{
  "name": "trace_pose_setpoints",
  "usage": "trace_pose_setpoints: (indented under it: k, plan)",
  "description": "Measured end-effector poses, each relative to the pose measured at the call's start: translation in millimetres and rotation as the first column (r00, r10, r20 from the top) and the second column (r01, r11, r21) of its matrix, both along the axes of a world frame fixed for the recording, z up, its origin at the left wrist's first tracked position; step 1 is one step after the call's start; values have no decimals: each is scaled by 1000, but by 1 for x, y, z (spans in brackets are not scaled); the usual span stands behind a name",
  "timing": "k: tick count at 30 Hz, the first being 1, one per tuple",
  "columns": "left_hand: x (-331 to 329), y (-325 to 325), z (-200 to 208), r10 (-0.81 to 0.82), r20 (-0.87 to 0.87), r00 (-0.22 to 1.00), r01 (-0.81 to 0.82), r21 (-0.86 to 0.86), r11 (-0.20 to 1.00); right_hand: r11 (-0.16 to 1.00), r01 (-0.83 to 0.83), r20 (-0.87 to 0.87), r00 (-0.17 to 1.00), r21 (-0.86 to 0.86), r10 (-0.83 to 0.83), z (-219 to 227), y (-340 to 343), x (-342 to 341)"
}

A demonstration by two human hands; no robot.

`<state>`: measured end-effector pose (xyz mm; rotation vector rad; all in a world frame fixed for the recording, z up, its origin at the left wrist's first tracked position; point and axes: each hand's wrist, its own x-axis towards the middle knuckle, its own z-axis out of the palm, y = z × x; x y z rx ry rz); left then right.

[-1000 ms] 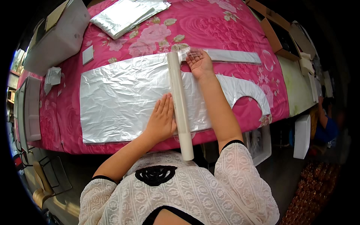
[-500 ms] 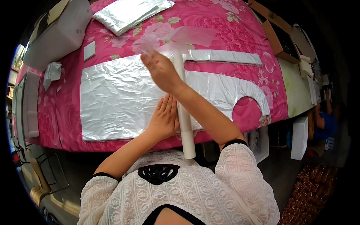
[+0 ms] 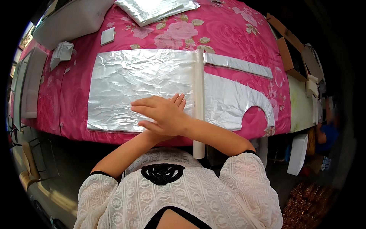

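Observation:
A large crinkled silver sheet [image 3: 141, 80] lies flat on the pink flowered cloth. Across its right part, running near to far, is a whitish roll [image 3: 198, 91]; its near end sticks out past the table edge. My left hand [image 3: 179, 100] rests on the sheet just left of the roll, mostly covered, with its fingertips showing. Crossing over it is my right hand [image 3: 162, 114], palm down, fingers stretched leftward and apart, with nothing seen in it. Right of the roll lie a curved silver piece [image 3: 232, 95] and a straight silver strip [image 3: 240, 65].
Another folded silver sheet [image 3: 156, 9] lies at the far side. A small white square [image 3: 107, 36] and crumpled white paper [image 3: 61, 54] are at the left, near a white foam box [image 3: 70, 23]. An open cardboard box [image 3: 291, 59] stands at the right. Beyond it sits another person [image 3: 329, 133].
My right hand has come nearer and down from the far edge, crossing over my left hand. The clear film that was by it no longer shows there. The view has shifted slightly.

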<state>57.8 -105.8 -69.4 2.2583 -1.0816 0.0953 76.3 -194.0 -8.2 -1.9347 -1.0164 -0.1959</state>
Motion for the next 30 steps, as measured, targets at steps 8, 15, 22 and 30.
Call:
trace_pose_setpoints:
  k: [8,15,22,30]
  plan:
    - [-4,119,28,282,-88,955,-290,-81,954,776,282,131,958,-564,-254,-26,-179,-33]
    - [-7,169,40,487,-232,842,-530,-189,827,890,-180,-54,983,-420,173,-29,-14,10]
    - [-29,231,35,410,-635,654,-739,-422,525,874,-431,-135,875,223,466,24,94,15]
    - [-72,236,29,659,-485,574,-783,-89,616,922,-47,217,966,-384,139,-48,118,88]
